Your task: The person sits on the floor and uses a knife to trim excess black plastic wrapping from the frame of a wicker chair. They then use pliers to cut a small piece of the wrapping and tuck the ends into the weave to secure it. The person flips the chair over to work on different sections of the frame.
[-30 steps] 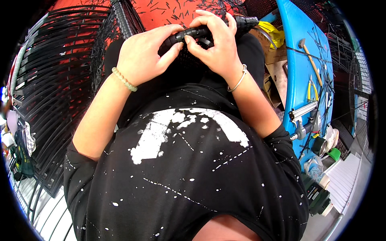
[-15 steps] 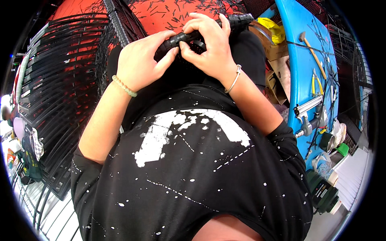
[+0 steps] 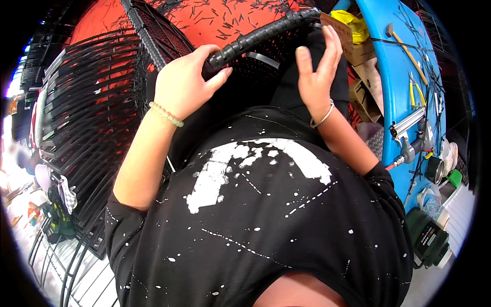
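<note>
A black bar wrapped in flat strip (image 3: pixel 266 36) runs slantwise up to the right in front of me. It looks like the rim of a dark woven piece, whose perforated-looking panel (image 3: pixel 250 77) hangs below it. My left hand (image 3: pixel 186 77) is closed round the lower left end of the bar, thumb below and fingers above. My right hand (image 3: pixel 319 71) is raised to the right of the bar, fingers apart and nothing in it. Beneath the bar, a glossy grey strip (image 3: pixel 263 59) catches the light.
A blue table (image 3: pixel 396 102) at my right carries a hammer (image 3: pixel 406 53), yellow-handled pliers (image 3: pixel 417 92) and metal tools. Cardboard boxes (image 3: pixel 363 100) and a yellow bag (image 3: pixel 352 25) stand beside it. Many black strips (image 3: pixel 92 102) spread at left; scraps litter the red floor (image 3: pixel 220 20).
My right hand has let go of the bar and moved right, its fingers opening out. My left hand stays on the bar's left end. More of the wrapped bar now shows.
</note>
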Motion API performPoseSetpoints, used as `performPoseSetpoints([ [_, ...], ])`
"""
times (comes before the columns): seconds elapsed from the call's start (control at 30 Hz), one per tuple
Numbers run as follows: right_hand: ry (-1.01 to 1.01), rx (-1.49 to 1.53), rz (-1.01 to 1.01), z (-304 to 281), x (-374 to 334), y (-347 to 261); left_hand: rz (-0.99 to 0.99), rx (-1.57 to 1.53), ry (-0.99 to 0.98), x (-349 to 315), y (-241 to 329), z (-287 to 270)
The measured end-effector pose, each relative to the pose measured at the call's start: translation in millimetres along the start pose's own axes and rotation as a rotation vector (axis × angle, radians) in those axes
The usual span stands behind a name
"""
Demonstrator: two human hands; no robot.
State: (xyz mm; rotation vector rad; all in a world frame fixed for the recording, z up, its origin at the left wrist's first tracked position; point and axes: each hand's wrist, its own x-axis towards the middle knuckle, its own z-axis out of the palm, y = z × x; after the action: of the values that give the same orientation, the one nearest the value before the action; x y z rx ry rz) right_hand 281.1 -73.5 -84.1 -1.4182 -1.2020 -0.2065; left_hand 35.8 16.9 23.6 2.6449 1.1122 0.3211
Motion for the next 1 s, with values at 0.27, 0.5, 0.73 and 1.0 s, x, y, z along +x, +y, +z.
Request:
performPoseSetpoints([
  [0.27,-0.152,0.031,0.142,48.3,8.5,38.0,-0.082,-0.021,0.031,5.2,-8.0,-7.2],
  [0.5,-0.259,0.137,-0.123,87.2,119.0,11.0,-0.277,-0.398,0.179,20.9,-36.1,-35.8],
  [0.73,-0.177,0.268,-0.394,112.6,174.1,-71.2,-0.405,-0.964,0.458,34.5,-52.9,-87.5],
  [1.0,-0.523,0.375,-0.089,90.5,79.4,-66.1,-0.463,-1.279,0.801,81.7,-103.3,-116.0],
])
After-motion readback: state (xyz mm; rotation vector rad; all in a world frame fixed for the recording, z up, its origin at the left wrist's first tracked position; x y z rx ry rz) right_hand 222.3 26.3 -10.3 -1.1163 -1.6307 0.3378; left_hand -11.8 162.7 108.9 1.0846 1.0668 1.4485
